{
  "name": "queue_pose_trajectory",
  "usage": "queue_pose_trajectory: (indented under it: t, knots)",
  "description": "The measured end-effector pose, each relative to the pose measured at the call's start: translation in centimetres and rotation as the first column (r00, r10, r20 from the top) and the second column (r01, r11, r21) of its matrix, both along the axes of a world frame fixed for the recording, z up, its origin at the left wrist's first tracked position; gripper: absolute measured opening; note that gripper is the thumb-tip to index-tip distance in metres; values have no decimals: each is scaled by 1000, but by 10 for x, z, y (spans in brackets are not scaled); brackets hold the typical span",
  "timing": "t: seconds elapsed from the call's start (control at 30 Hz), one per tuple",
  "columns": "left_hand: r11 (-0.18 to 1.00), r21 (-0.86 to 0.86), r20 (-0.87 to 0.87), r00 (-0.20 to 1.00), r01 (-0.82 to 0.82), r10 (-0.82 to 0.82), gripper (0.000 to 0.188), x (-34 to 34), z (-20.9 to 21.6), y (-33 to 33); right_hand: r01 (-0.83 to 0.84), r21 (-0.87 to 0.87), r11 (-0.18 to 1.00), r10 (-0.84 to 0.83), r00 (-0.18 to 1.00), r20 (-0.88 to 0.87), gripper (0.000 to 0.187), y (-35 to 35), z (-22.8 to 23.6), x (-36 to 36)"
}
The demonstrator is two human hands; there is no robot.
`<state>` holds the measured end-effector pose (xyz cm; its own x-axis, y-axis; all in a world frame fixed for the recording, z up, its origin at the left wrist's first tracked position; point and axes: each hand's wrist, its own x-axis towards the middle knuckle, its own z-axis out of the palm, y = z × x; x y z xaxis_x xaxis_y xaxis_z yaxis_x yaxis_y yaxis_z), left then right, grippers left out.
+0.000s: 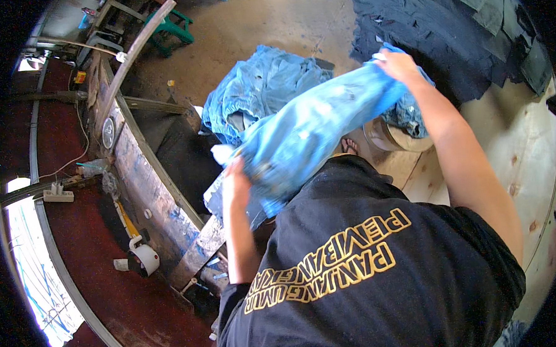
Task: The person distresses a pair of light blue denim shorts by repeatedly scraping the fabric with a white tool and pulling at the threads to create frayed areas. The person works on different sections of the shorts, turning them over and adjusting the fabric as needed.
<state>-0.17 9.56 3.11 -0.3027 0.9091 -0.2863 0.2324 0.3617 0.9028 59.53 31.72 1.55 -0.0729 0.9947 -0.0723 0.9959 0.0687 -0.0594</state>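
A light-blue denim garment (316, 119) is stretched in front of me, slanting from lower left to upper right and smeared by motion; its cut is hard to make out. My right hand (398, 66) is closed on the far upper end. At the near left end, my left hand (235, 180) grips the edge, partly blurred. Just beyond the garment lies a heap of blue denim clothes (264, 81), some with gathered waistbands. More dark-blue denim (409, 117) rests on a round pale container (391, 137) below my right forearm.
A worn, stained wooden table (145, 179) runs along my left side, with a curved bar (139, 46) rising at its far end. Black cloth (409, 50) is spread at the far right. A green plastic stool (175, 30) stands far left. Near left are a white power strip (58, 194) and a white rounded device (146, 258).
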Motion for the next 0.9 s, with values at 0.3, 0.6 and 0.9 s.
queue_pose_trajectory:
  t: [0.3, 0.6, 0.9]
  knots:
    - [999, 51, 439, 898, -10, -13, 39, 355, 36, 279, 336, 466, 818, -220, 933, -286, 44, 142, 103, 305]
    - [943, 246, 242, 957, -222, 163, 44, 211, 100, 330, 166, 632, 757, 124, 913, -389, 34, 172, 9, 319]
    - [952, -177, -665, 743, -251, 72, 67, 86, -34, 169, 452, -247, 857, -483, 872, -79, 55, -59, -229, 341]
